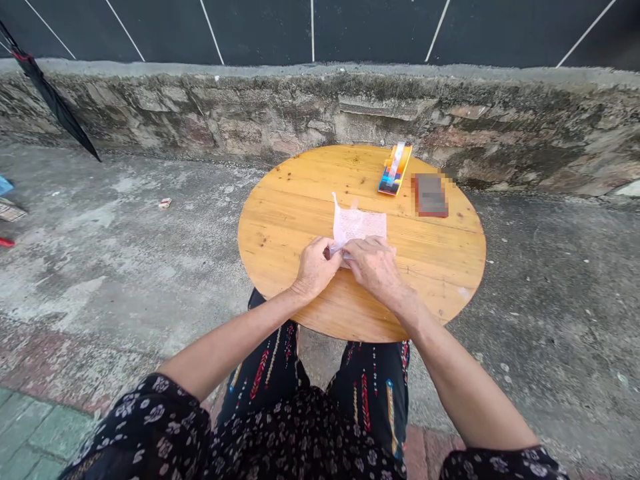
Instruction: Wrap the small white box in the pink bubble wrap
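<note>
A thin, whitish-pink sheet of wrapping (pixel 361 224) lies on the round wooden table (pixel 285 200), with one corner sticking up at its far left. It looks like thin paper or foam, but I cannot tell which. My left hand (pixel 319 267) pinches its near left edge between thumb and fingers. Close beside it, my right hand (pixel 374 263) has its fingers bent over the near edge, gripping the same sheet. The near edge is bunched between the two hands. Whether anything lies inside the sheet is hidden.
Toward the table's back stands a colourful yellow and blue item (pixel 395 170) with a pale strip along it. A blurred, red-edged rectangular thing (pixel 431 195) lies to its right. Behind the table runs a low stone wall (pixel 240 120). A folded black umbrella (pixel 60 110) leans at the left.
</note>
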{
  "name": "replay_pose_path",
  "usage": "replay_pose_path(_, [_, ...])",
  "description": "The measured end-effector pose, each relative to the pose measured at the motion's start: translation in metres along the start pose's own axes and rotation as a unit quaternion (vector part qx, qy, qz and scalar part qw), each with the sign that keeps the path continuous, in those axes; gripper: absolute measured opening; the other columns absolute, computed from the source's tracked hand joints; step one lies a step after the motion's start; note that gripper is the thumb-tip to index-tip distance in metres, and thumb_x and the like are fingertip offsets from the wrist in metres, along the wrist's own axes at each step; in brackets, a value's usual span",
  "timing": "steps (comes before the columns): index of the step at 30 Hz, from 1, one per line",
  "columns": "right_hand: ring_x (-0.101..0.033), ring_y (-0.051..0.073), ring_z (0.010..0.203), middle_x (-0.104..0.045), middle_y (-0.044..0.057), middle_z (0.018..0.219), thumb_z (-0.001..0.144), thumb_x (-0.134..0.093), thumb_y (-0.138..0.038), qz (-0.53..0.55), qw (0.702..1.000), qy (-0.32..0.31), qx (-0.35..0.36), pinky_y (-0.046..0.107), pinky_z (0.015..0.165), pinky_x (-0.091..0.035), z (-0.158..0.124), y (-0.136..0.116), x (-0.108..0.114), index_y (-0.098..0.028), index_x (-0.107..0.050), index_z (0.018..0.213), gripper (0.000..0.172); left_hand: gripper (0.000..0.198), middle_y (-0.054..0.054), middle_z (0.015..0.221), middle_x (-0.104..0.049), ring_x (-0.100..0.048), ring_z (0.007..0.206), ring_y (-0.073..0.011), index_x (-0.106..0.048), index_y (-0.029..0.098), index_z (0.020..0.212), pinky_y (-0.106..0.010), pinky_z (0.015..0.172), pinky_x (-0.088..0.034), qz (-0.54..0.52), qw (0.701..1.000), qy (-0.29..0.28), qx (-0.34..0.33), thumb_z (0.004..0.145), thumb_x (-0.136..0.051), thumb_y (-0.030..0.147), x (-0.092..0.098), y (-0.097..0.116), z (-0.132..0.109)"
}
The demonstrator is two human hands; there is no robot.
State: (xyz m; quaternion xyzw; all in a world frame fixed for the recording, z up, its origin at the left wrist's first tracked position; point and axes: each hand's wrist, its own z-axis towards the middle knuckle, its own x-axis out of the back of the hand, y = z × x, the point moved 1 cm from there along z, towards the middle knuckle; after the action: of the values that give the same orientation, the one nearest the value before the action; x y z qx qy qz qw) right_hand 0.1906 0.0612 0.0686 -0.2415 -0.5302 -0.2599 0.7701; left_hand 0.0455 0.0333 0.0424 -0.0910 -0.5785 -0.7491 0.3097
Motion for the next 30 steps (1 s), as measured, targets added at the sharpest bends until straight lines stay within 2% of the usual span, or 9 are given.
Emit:
replay_pose_path(5, [-0.058,0.024,0.09,-0.068,0.008,0.093,0.086,-0.053,-0.015,0.04,0.998,0.022,-0.048,0.032,0.084,-0.038,-0.002,-0.001,-0.001,-0.016,-0.061,0.095,0.011,0.006,0.0,0.075,-0.058,-0.054,0.069,-0.0134,-0.059,0.017,0.074,-0.024,0.066,-0.043,0.027,0.997,0.02,-0.064,0.077,-0.058,0.013,-0.001,0.003,-0.005])
replay_pose_path(11, [-0.062,0.025,0.096,-0.066,0.01,0.107,0.08,-0.058,-0.014,0.112,0.986,0.041,-0.113,0.032,0.078,-0.044,-0.005,0.001,-0.004,-0.018,-0.051,0.11,0.031,0.009,-0.003,0.083,-0.062,-0.057,0.078,-0.0154,-0.059,0.018,0.076,-0.026,0.072,-0.046,0.043,0.993,0.019,-0.112,0.08,-0.056,0.011,-0.005,0.003,-0.01])
replay_pose_path(15, [-0.065,0.024,0.094,-0.063,0.01,0.115,0.078,-0.06,-0.013,0.125,0.984,0.036,-0.121,0.031,0.074,-0.045,-0.005,0.004,-0.005,-0.018,-0.048,0.114,0.038,0.01,-0.004,0.086,-0.062,-0.058,0.082,-0.0166,-0.062,0.018,0.08,-0.027,0.074,-0.047,0.052,0.987,0.019,-0.151,0.08,-0.056,0.009,-0.006,0.001,-0.013])
replay_pose_path(23, [-0.066,0.022,0.093,-0.061,0.01,0.117,0.077,-0.058,-0.011,0.121,0.986,0.02,-0.109,0.029,0.067,-0.045,-0.002,0.001,0.003,-0.018,-0.05,0.111,0.035,0.012,-0.008,0.101,-0.064,-0.055,0.093,-0.0217,-0.067,0.018,0.083,-0.036,0.081,-0.046,0.138,0.954,0.022,-0.266,0.083,-0.056,0.013,-0.003,-0.006,-0.014])
replay_pose_path(30, [-0.065,0.022,0.096,-0.062,0.009,0.116,0.077,-0.058,-0.009,0.128,0.985,0.016,-0.114,0.029,0.069,-0.046,-0.003,0.002,0.004,-0.019,-0.05,0.109,0.035,0.02,-0.01,0.103,-0.067,-0.057,0.101,-0.0222,-0.066,0.015,0.097,-0.039,0.089,-0.049,0.133,0.934,-0.038,-0.329,0.088,-0.048,0.012,0.001,-0.007,-0.01])
